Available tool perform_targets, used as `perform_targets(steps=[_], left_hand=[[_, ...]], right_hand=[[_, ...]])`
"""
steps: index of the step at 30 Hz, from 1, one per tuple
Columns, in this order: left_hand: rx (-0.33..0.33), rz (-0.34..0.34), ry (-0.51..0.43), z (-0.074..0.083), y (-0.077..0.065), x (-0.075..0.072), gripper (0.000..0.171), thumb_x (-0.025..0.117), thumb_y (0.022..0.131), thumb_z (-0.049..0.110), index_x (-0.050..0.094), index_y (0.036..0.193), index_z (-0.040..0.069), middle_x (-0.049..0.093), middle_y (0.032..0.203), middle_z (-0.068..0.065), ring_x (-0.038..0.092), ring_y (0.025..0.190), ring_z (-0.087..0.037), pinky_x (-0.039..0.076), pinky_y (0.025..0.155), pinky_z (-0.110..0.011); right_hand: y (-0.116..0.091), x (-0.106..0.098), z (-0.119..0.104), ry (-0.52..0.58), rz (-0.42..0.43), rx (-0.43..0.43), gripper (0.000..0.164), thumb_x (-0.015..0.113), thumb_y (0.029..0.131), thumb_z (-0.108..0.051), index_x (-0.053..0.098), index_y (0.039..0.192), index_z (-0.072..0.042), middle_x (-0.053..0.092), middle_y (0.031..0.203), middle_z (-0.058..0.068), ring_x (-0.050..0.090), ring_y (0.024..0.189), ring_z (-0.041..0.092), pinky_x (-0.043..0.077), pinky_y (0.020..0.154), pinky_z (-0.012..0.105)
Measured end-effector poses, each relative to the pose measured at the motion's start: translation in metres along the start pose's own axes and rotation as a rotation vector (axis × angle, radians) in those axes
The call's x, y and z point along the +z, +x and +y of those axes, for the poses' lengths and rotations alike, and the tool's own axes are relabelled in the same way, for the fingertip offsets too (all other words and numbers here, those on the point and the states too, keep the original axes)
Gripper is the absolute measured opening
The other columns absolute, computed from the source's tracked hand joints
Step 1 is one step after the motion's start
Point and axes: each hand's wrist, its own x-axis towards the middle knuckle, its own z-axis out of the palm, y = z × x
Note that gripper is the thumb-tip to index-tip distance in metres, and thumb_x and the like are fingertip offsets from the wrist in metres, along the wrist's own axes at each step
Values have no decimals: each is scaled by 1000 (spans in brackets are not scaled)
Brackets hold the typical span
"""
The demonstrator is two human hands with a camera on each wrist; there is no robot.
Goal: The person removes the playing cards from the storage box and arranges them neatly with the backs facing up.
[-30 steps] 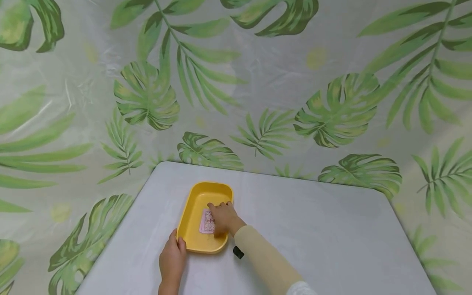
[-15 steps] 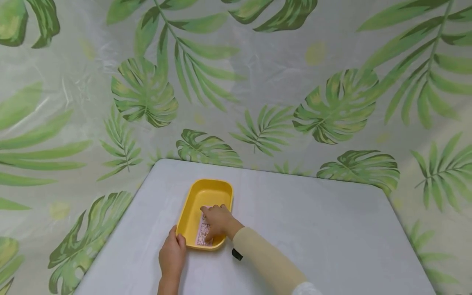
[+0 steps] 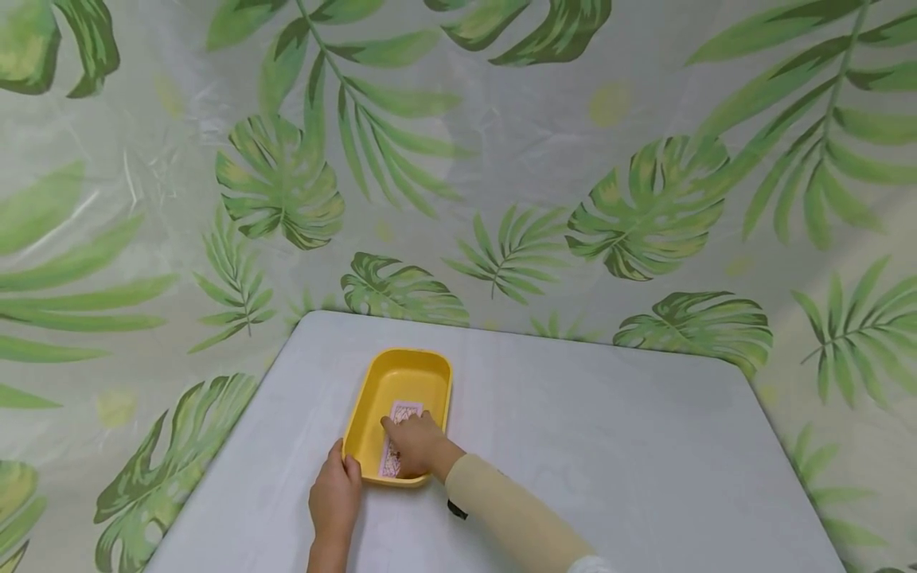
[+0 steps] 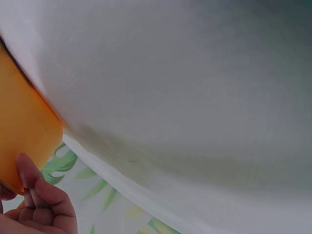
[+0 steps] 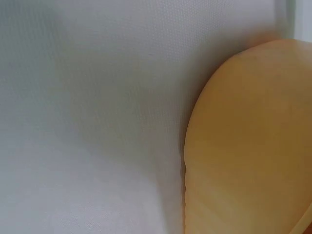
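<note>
A yellow tray (image 3: 408,360) stands on the white table. My left hand (image 3: 335,497) grips its near left corner; in the left wrist view that hand's thumb and fingers (image 4: 48,197) pinch the tray's edge (image 4: 29,117). Inside the tray lie patterned pink playing cards, one card (image 3: 407,408) farther off and another card (image 3: 388,463) nearer. Over them my right hand (image 3: 415,446) reaches down with bent fingers; its fingertips are hidden, so I cannot tell whether it pinches a card. The right wrist view holds only the tray's outer side (image 5: 243,146) and tabletop.
A small black object (image 3: 457,509) shows under my right forearm, in a beige sleeve (image 3: 516,509). White tabletop (image 3: 609,446) stretches to the right of the tray. Behind the table hangs a leaf-print sheet (image 3: 530,143).
The cards showed as one pile a second ago; two patterned backs now lie spread along the tray. My right hand has shifted slightly left and nearer. My left hand keeps its hold.
</note>
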Motion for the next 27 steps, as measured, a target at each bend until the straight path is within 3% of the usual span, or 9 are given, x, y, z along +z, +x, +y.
perform_targets(steps=[8, 14, 21, 27], left_hand=[[-2, 2, 4, 0, 1, -1, 38, 52, 94, 9, 55, 124, -12, 65, 97, -31, 63, 80, -48, 49, 65, -57], [32, 53, -11, -1, 1, -1, 34, 55, 92, 6, 58, 121, -12, 65, 93, -30, 62, 76, -48, 48, 61, -57], [16, 35, -7, -1, -1, 0, 35, 54, 93, 7, 58, 122, -12, 66, 95, -30, 63, 78, -48, 49, 65, -56], [26, 33, -11, 0, -1, -1, 36, 54, 93, 7, 57, 122, -12, 66, 96, -30, 64, 78, -47, 49, 64, -56]], right_hand=[[0, 2, -2, -41, 25, -20, 80, 79, 76, -44, 42, 143, -19, 68, 111, 0, 60, 109, 20, 36, 103, 45], [-1, 1, -3, -41, 38, -7, 82, 81, 75, -44, 41, 142, -18, 66, 117, 2, 58, 111, 20, 39, 99, 42], [0, 5, -5, -30, 38, 27, 88, 83, 72, -44, 38, 143, -20, 63, 121, 4, 56, 109, 21, 39, 96, 39], [2, 9, -1, -19, 50, 48, 96, 83, 71, -43, 32, 148, -21, 57, 132, 7, 50, 122, 23, 36, 103, 45]])
